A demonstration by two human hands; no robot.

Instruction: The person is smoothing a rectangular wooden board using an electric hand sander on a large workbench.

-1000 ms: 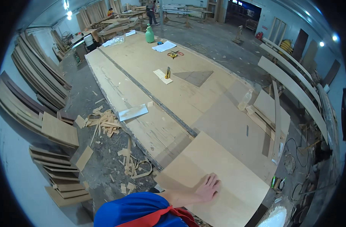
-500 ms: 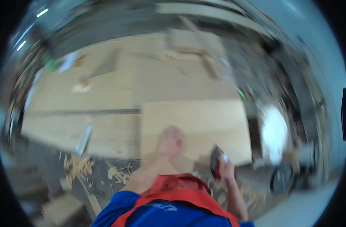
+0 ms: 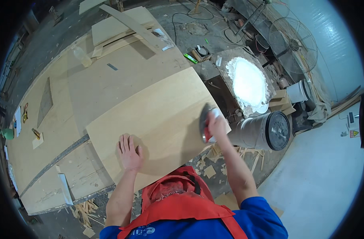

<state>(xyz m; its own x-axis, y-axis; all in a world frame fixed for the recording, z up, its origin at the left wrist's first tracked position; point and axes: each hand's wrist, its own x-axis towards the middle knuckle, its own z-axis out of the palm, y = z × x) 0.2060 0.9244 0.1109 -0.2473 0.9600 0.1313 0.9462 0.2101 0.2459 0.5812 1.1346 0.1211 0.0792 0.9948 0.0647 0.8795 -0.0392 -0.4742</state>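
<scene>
A pale wooden board (image 3: 162, 107) lies on the worktable before me, its near edge close to my apron. My left hand (image 3: 130, 153) rests flat on the board's left part, fingers stretched out and thumb apart. My right hand (image 3: 218, 126) is wrapped round an iron (image 3: 204, 123) with a dark pointed plate and a red-and-white body. The iron is at the right end of the board, tilted with its plate turned left. Whether the plate touches the wood I cannot tell.
A lidded bucket (image 3: 261, 131) stands right of the board, below a stand with a heap of white powder (image 3: 247, 85). A fan (image 3: 293, 44) is farther right. Boards (image 3: 122, 24) and a clear bottle (image 3: 81, 56) lie on the table. Wood scraps (image 3: 210, 171) litter the floor.
My view has turned, so the board appears slanted. The iron has gone from beside the board's near edge to over its right end. My left hand still presses on the board.
</scene>
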